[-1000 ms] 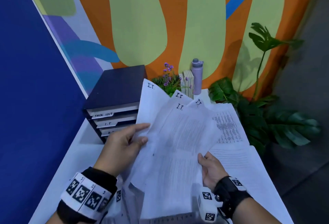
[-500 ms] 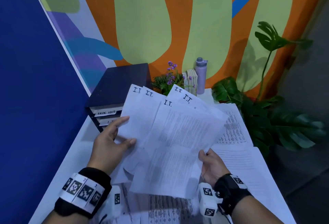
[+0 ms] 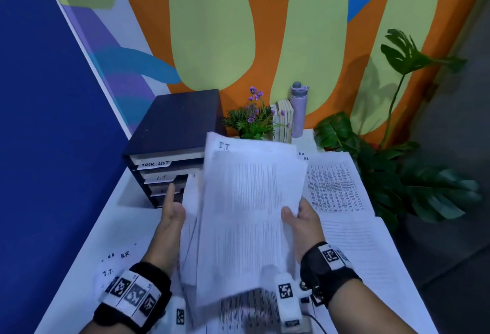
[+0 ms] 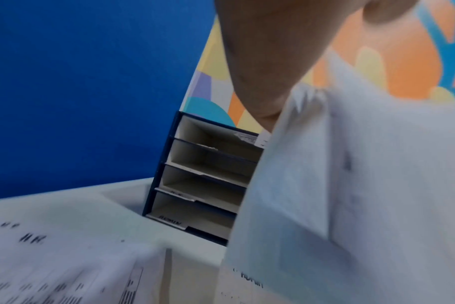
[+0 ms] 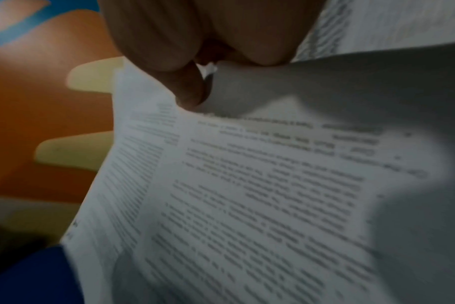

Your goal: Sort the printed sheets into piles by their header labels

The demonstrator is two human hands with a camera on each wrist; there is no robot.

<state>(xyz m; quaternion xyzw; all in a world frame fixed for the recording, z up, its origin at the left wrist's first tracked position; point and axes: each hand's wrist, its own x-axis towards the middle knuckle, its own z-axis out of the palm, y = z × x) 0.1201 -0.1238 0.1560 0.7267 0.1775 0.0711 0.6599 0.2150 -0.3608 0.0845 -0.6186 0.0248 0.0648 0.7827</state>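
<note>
Both my hands hold up a bundle of printed sheets point(image 3: 249, 209) headed "I.T.", gathered almost square above the white table point(image 3: 111, 230). My right hand point(image 3: 299, 217) pinches the bundle's right edge, thumb on the front; the right wrist view shows the thumb point(image 5: 190, 90) pressed on the paper point(image 5: 260, 195). My left hand point(image 3: 172, 211) lies flat against the bundle's left edge with straight fingers; the left wrist view shows the palm point(image 4: 262, 61) beside the sheets point(image 4: 351, 185). More sheets marked "H.R." point(image 3: 336, 187) lie on the table to the right, and others marked "H.R." and "I.T." point(image 3: 116, 262) at the lower left.
A dark sorter box point(image 3: 172, 142) with slots labelled "TASK LIST" and "I.T" stands at the back left, its slots point(image 4: 208, 181) showing in the left wrist view. Behind are a small flowering plant point(image 3: 252, 118), books point(image 3: 285, 124) and a lilac bottle point(image 3: 298, 108). A large leafy plant point(image 3: 397, 174) crowds the right edge.
The fanned "I.T." sheets have been squared into one bundle. My left hand has shifted from gripping the fan to lying flat along its left edge; the right hand keeps its pinch.
</note>
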